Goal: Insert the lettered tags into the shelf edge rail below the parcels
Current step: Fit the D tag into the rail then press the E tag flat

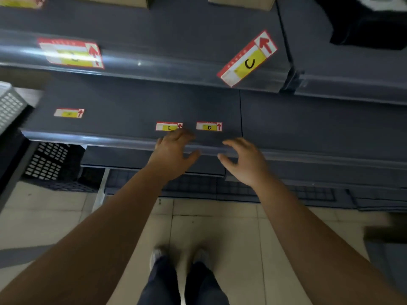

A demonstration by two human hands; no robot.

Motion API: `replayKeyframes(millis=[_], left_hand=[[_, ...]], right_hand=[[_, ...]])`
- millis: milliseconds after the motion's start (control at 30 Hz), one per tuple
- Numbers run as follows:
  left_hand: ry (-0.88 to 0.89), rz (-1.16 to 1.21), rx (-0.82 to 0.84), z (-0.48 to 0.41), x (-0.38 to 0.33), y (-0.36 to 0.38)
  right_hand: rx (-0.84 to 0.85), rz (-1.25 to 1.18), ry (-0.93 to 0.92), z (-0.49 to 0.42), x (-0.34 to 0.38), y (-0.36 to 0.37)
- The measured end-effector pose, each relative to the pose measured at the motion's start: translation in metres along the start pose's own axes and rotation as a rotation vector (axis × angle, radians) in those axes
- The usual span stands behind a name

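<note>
**A:** Through the head camera, where do the tags lie?

**B:** Tag E (169, 126) and tag D (209, 126) lie flat side by side on the lower shelf (132, 106), just behind its edge rail (99, 140). Neither is in the rail yet. Tag C (247, 59) lies askew on the upper shelf (176, 29). A blurred tag (70, 52) sits in the upper rail (158, 64).

**A:** And the hands?

**B:** The left hand (174, 150) reaches over the rail with its fingertips at E's near edge. I cannot tell whether they touch. Its grip is spread, thumb out, pinching nothing. The right hand (244, 161) hovers over the rail below D, its grip loosely spread and empty.

**A:** Why keep the tags so near the front?

**B:** I think it leaves each a short slide from its slot, with the arrows already pointing up the shelf.

**A:** Is there room to work?

**B:** The rail runs bare on both sides of the hands. The upper rail juts out overhead, so the wrists should stay low. A flat tag is hard to lift, so dragging it to the lip seems easier.
</note>
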State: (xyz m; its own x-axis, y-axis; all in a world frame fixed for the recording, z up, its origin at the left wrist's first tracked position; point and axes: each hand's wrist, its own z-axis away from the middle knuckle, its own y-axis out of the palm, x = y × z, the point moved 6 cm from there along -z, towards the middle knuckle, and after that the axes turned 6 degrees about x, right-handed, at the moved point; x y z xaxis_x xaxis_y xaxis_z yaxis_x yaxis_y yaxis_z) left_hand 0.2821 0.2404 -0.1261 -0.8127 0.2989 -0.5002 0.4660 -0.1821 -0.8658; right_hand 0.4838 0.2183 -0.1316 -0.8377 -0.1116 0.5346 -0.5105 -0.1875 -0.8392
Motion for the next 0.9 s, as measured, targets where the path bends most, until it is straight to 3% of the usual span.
replayKeyframes(millis=[333,700,900], left_hand=[[-0.012,-0.011,0.001,-0.044,0.033,0.024],[-0.023,0.004,0.009,-0.071,0.055,0.038],[-0.015,0.024,-0.016,-0.07,0.056,0.04]], right_hand=[[-0.029,0.012,0.054,-0.051,-0.024,0.02],[-0.007,0.251,0.064,-0.11,-0.038,0.032],[-0.048,0.255,0.06,-0.106,-0.041,0.035]])
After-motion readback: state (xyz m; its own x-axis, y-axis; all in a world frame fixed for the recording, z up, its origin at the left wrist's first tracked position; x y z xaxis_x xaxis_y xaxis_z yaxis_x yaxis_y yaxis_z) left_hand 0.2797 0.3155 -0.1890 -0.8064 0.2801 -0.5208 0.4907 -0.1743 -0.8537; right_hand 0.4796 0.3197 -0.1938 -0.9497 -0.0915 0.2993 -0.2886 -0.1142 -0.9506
